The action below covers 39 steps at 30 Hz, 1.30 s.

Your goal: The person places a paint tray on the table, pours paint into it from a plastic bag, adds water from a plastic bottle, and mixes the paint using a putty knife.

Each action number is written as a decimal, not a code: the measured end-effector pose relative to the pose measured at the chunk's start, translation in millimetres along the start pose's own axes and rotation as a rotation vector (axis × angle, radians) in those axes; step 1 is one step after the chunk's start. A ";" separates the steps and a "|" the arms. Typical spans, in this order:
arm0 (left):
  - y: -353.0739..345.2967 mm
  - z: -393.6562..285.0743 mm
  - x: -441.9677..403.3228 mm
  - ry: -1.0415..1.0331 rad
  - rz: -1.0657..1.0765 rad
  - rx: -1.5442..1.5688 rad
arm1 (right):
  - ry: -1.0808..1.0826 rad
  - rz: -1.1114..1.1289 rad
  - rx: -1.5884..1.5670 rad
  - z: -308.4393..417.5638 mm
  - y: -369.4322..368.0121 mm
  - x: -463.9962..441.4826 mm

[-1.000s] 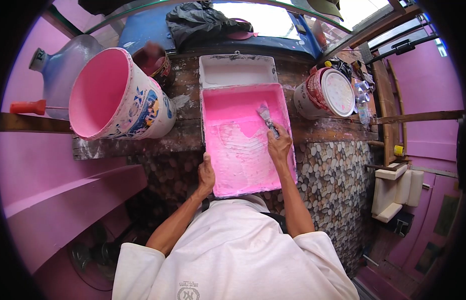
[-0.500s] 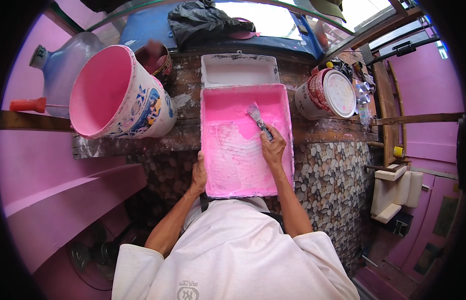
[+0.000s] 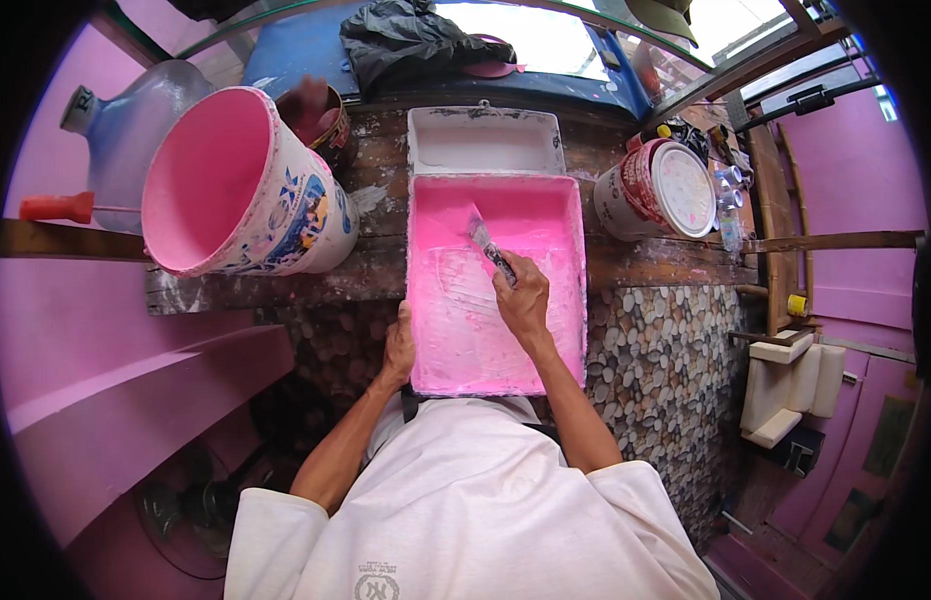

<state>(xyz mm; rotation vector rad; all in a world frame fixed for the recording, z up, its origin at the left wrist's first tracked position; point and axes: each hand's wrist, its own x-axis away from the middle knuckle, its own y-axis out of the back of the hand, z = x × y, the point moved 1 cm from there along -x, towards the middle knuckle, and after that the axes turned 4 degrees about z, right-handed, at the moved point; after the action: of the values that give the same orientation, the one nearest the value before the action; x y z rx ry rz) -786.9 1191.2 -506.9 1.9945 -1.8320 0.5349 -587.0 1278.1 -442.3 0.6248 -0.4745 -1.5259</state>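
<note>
A tray point(image 3: 465, 330) coated with pink paint lies in front of my body, its far end on the wooden table. My right hand point(image 3: 523, 292) is closed round the dark handle of a putty knife point(image 3: 482, 236), whose blade is over the deeper pink paint at the tray's far part. At the tray's left side, my left hand point(image 3: 399, 340) grips the edge, thumb up; its other fingers are mostly hidden. A white tray point(image 3: 485, 145) adjoins the far end of the pink one.
On the table point(image 3: 370, 262) a large pink-lined bucket point(image 3: 310, 225) stands at left beside a smaller can point(image 3: 330, 130). At right is a lidded pail point(image 3: 625, 200). A clear blue jug point(image 3: 135, 130), a black plastic bag point(image 3: 395, 45) and a red-handled tool point(image 3: 57, 208) are also around.
My right hand has moved left with the putty knife, whose blade has crossed from the right side of the paint towards the middle. My left hand has shifted slightly left along the tray's side.
</note>
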 end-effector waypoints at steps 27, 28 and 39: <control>-6.4 -4.3 2.6 -0.052 -0.016 -0.016 | 0.048 0.057 0.176 6.0 -7.5 3.0; -7.2 -5.2 3.3 -0.051 -0.019 -0.015 | 0.050 0.060 0.175 5.1 -4.0 3.3; -9.7 4.5 0.2 -0.048 -0.013 0.011 | 0.047 -0.005 0.106 -11.2 19.9 17.2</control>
<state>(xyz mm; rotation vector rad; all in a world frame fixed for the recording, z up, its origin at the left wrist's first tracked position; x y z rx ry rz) -777.1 1189.4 -510.8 2.0421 -1.8462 0.4993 -564.4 1260.8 -439.7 0.7432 -0.5212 -1.4951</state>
